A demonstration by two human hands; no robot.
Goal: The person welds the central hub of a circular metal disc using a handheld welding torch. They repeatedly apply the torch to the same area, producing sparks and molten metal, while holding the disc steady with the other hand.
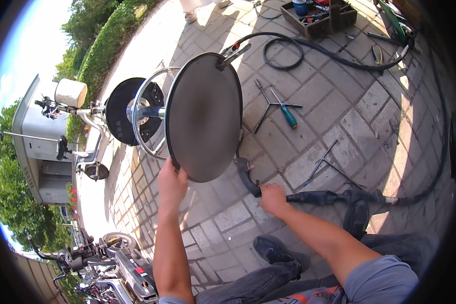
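A stool with a round grey disc [203, 119] at its near end is held tilted before me. Behind the disc run a chrome post and a chrome ring [138, 126], with a black disc [117, 112] at the far end. My left hand [173, 183] grips the lower rim of the grey disc, thumb on its face. A metal spring clamp [233, 57] bites the disc's upper rim, a black cable leading off it. My right hand [273, 198] is wrapped round a black welding torch [245, 178], whose curved neck lies just below the disc. The torch tip is partly hidden.
A Y-shaped wrench [265, 107], a teal-handled screwdriver [289, 116] and another branched wrench [323, 162] lie on the paving. Pliers [377, 54] and a wooden toolbox [314, 28] are farther right. The thick torch hose [334, 196] crosses near my shoes. Scooters [93, 137] stand left.
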